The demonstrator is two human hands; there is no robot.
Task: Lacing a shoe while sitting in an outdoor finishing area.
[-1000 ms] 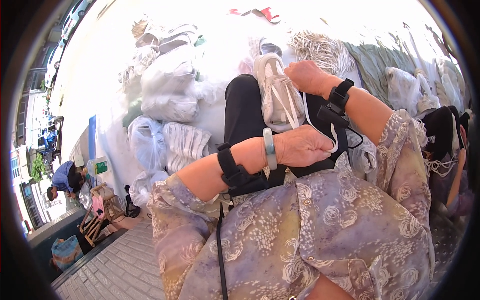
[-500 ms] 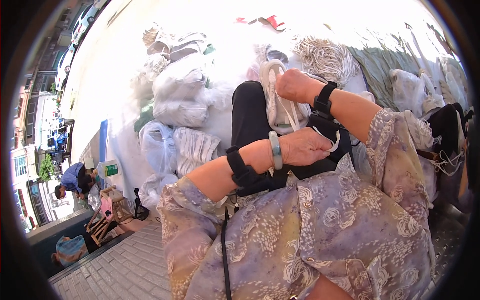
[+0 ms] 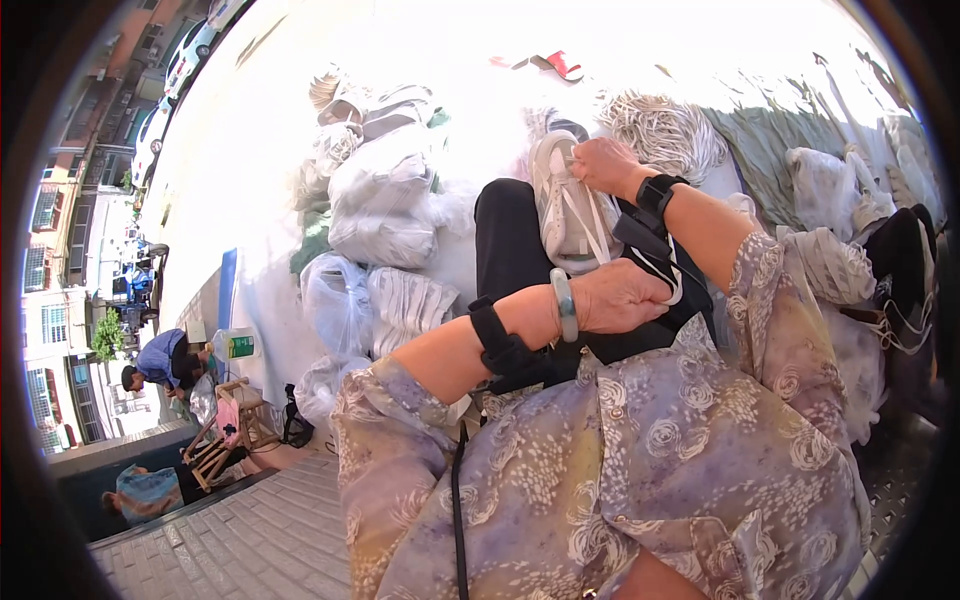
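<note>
A pale beige lace-up shoe point(image 3: 562, 222) lies along my lap, over the dark trousers point(image 3: 508, 225). White shoelace point(image 3: 603, 232) strands run down from it. My right hand point(image 3: 604, 165) is at the shoe's far part, fingers pinched on the lace by the eyelets. Closer to my body, my left hand point(image 3: 622, 297) is closed in a fist around a loop of the same kind of white lace, which shows beyond its knuckles. A pale bangle point(image 3: 564, 305) circles the left wrist; both forearms wear black straps.
A large pile of white laces point(image 3: 662, 130) lies beyond my right hand. Plastic-wrapped bundles point(image 3: 385, 215) and a stack of white lace bundles point(image 3: 410, 305) are at left. Green sheeting point(image 3: 775, 155) and more bags point(image 3: 822, 190) lie right. A person in blue point(image 3: 160, 358) sits at far left.
The whole view has shifted slightly, so things appear farther right and lower. My right hand's fingers have moved onto the lace by the shoe's eyelets. The left hand keeps its grip.
</note>
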